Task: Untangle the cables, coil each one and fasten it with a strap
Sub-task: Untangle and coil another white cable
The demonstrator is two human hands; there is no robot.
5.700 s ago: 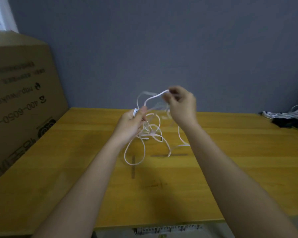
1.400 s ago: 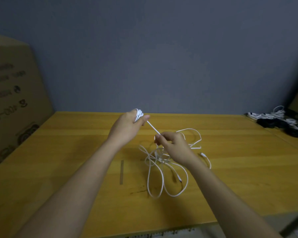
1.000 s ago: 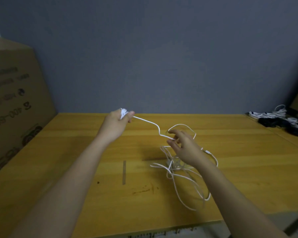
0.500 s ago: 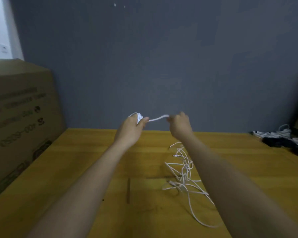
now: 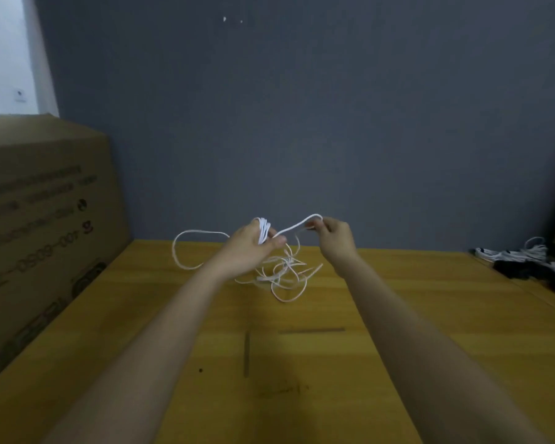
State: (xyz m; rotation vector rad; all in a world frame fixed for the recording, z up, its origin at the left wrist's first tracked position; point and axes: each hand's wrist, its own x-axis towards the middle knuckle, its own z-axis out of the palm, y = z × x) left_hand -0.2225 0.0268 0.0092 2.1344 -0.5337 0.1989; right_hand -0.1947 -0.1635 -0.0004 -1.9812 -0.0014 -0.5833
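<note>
A thin white cable (image 5: 297,224) arches between my two hands, both raised above the far part of the wooden table (image 5: 430,315). My left hand (image 5: 249,248) grips several wound turns of that cable (image 5: 264,230) between thumb and fingers. My right hand (image 5: 334,240) pinches the cable a short span to the right. Below and between the hands hangs a loose white tangle (image 5: 282,272), reaching the tabletop. One wide loop (image 5: 186,248) swings out to the left of my left hand.
A big cardboard box (image 5: 39,235) stands along the table's left side. At the far right edge lie several white and black cable bundles (image 5: 532,261). A grey wall closes the back. Dark tape marks (image 5: 246,354) sit mid-table.
The tangle has been lifted and dragged back toward the hands. A wide loop now swings out to the left of my left hand. Both hands keep their hold, slightly farther apart.
</note>
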